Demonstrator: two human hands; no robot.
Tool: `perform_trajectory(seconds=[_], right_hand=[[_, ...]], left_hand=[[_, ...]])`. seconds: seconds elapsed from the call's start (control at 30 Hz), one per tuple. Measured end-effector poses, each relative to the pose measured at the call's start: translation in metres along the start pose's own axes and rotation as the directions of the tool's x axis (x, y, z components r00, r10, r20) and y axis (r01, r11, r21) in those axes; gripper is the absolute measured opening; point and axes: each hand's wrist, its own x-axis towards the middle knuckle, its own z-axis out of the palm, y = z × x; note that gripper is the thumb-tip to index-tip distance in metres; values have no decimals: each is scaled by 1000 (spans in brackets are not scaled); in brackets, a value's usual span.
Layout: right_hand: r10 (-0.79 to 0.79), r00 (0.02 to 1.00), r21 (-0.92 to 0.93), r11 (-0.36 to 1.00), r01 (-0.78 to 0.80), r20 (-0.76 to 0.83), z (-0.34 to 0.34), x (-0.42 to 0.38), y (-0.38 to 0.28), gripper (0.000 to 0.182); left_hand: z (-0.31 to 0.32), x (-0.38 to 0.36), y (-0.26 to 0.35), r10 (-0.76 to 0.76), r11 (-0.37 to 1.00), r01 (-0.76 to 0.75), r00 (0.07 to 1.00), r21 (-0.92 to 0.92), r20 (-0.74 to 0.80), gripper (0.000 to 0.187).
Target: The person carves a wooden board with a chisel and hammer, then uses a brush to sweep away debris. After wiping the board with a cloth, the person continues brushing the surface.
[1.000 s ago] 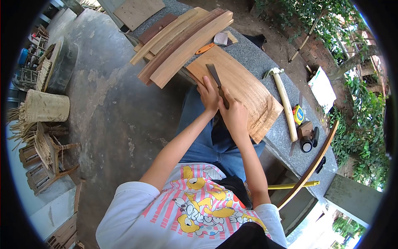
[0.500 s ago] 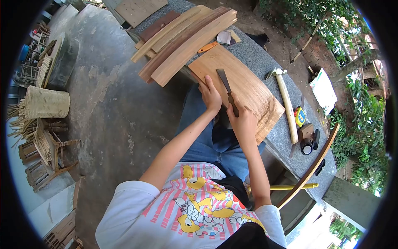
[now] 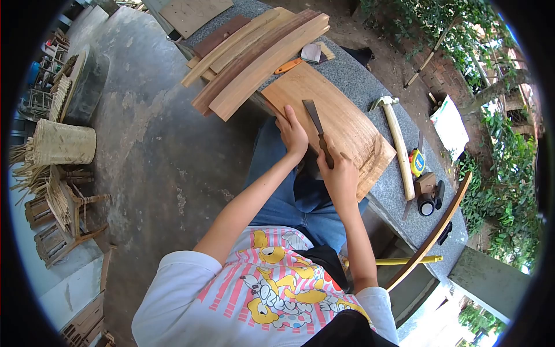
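1. A speckled grey stone slab [image 3: 361, 84] carries everything here.
2. Far left: a thin flat sheet [image 3: 193, 14] and stacked curved wooden pieces [image 3: 269, 65].
3. Middle: a wide wooden board [image 3: 338, 118], overhanging the near edge; an orange-handled tool [image 3: 288, 66] just beyond its far end.
4. Right: a claw hammer [image 3: 398, 144], with a yellow tape measure [image 3: 417, 162] beside its handle.

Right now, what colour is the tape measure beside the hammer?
Yellow, with a blue label; the tape measure shows in the head view.
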Motion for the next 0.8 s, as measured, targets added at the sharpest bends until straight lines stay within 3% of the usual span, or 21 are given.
perform_trajectory(seconds=[0.13,0.23,0.47,0.67,0.8], right_hand=[[28,999,3,1000,-28,23,8,12,0,39],[-56,997,-11,998,56,-51,21,28,2,40],[-29,1000,34,999,29,11,10,14,7,38],[-17,1000,44,999,18,-17,27,44,-1,40],[-9,1000,37,999,8,18,16,32,-1,41]], left_hand=[[-1,-1,-6,25,1000,-25,1000,14,-5,75],[-2,-2,-4,26,999,-26,1000,27,13,75],[0,-1,-4,46,999,-46,999,9,-16,75],[-5,-1,1,-21,999,19,999,48,49,75],[-1,2,-4,41,999,-42,999,32,8,75]])
